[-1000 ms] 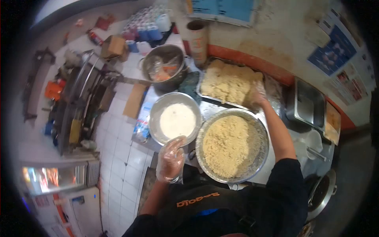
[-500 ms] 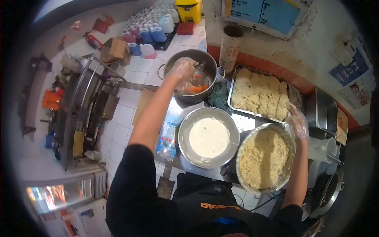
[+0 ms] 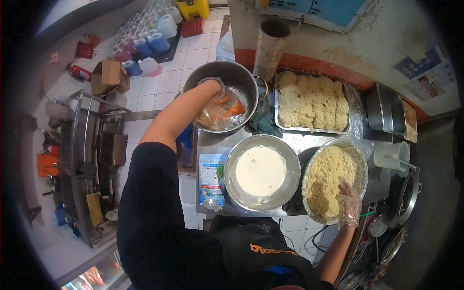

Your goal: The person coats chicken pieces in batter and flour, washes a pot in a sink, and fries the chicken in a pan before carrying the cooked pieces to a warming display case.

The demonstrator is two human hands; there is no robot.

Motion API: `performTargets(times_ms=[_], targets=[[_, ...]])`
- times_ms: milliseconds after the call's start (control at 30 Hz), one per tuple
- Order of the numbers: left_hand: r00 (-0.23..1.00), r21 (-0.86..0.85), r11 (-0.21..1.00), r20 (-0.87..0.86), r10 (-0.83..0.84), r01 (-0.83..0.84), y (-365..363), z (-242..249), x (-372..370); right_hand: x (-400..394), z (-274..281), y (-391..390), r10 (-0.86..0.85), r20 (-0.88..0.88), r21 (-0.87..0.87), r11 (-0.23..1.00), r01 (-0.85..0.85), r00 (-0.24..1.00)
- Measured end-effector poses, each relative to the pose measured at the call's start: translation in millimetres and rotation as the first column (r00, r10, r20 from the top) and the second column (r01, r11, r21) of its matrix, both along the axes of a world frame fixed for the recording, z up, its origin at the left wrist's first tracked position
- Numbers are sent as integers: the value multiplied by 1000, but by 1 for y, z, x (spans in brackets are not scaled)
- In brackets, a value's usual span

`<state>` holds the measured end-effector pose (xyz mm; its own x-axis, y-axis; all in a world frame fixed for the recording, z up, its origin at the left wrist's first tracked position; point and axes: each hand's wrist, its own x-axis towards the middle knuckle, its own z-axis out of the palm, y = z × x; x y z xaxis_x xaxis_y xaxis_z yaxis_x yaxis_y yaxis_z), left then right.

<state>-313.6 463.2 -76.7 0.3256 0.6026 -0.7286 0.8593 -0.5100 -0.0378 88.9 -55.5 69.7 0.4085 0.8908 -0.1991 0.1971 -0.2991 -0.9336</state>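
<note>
My left hand (image 3: 211, 88), in a clear plastic glove, reaches down inside a deep metal pot (image 3: 245, 77); its fingers are hidden behind the hand and wrist. Beside it in the pot lies a clear plastic bag (image 3: 215, 116) with orange pieces showing. My right hand (image 3: 350, 205), also gloved, is over the near right edge of a round basin of pale yellow crumbs (image 3: 333, 166), fingers apart and nothing seen in them. Between the two stands a metal bowl (image 3: 292, 166) of creamy white batter (image 3: 261, 170).
A tray of crumb-coated pieces (image 3: 313, 101) sits at the back by the wall. A blue-and-white glove packet (image 3: 211, 179) lies left of the batter bowl. A dark green cloth (image 3: 265, 118) lies beside the pot. At right are a white pitcher (image 3: 386, 155) and a metal container (image 3: 386, 108).
My right hand has moved from between the tray and the crumb basin to the basin's near right edge. My left hand has gone deeper into the pot. The view has shifted.
</note>
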Motion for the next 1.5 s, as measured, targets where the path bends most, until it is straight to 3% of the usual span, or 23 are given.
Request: performTargets(times_ms=[167, 433, 500, 600, 667, 767, 800, 867, 900, 933, 967, 1000, 1067, 1100, 1133, 1167, 1200, 1233, 1267, 1300, 1367, 1400, 1500], targets=[[871, -124, 894, 201, 448, -431, -5, -15, -11, -29, 4, -11, -152, -1, -61, 987, 151, 988], [728, -321, 778, 285, 624, -541, -21, -9, -23, -41, 5, -27, -185, 40, 18, 983, 185, 982], [724, -337, 772, 285, 629, -539, -26, 3, -22, -46, 12, -31, -193, 15, -24, 981, 193, 981], [941, -208, 936, 124, 314, -284, -49, 76, -6, -44, 6, -42, -199, 13, 20, 980, 199, 980], [996, -154, 984, 1, 88, -86, -59, 106, 3, -43, 4, -47, -208, 1, 6, 978, 208, 978], [999, -116, 993, 41, 27, -22, -37, 69, -7, -43, 5, -48, -208, -13, 22, 978, 208, 978], [999, -114, 993, 40, 24, -19, -32, 52, -13, -45, 6, -50, -202, -19, 42, 978, 203, 979], [892, -353, 868, 161, 423, -348, -26, 32, -22, -49, 8, -50, -223, -20, 28, 974, 224, 975], [892, -352, 869, 162, 422, -347, -22, 32, -24, -51, 9, -50, -240, -21, 15, 971, 240, 971], [980, -136, 988, 175, 93, -70, -21, 42, -24, -53, 10, -50, -241, -21, 17, 970, 242, 970], [964, 79, 969, 110, -242, 235, -20, 51, -24, -55, 11, -51, -243, -39, 30, 969, 244, 969], [963, 81, 968, 109, -245, 237, -22, 60, -24, -56, 11, -53, -245, -57, 42, 968, 247, 968], [927, -179, 983, 360, 105, -42, -26, 76, -26, -52, 5, -58, -237, -48, 46, 970, 240, 970], [928, -174, 984, 358, 102, -41, -29, 83, -25, -51, 1, -61, -226, -35, 47, 973, 227, 974], [930, -21, 939, 145, -337, 344, -32, 89, -21, -53, -2, -61, -226, -39, 52, 972, 228, 973], [717, 31, 719, -125, -686, 694, -34, 95, -19, -55, -5, -62, -244, -88, 52, 967, 249, 966], [715, 35, 717, -131, -687, 696, -29, 80, -24, -57, -7, -61, -262, -138, 53, 961, 271, 955], [891, 99, 886, -72, -448, 453, -24, 54, -30, -59, -5, -60, -267, -141, 57, 959, 277, 953], [985, 142, 975, 7, -175, 172, -24, 44, -30, -61, -2, -59, -273, -141, 36, 959, 280, 952], [983, 144, 973, 5, -185, 182, -22, 34, -29, -62, 0, -59, -280, -138, 12, 959, 285, 950], [948, 225, 969, 317, 23, -99, -30, 23, -20, -61, 0, -64, -281, -124, 28, 958, 286, 952], [948, 218, 972, 316, 15, -89, -32, 29, -13, -61, -1, -67, -270, -109, 44, 960, 276, 957], [965, -78, 964, -81, 249, -255, -29, 60, 4, -60, -4, -79, -276, -93, 71, 956, 283, 956]])
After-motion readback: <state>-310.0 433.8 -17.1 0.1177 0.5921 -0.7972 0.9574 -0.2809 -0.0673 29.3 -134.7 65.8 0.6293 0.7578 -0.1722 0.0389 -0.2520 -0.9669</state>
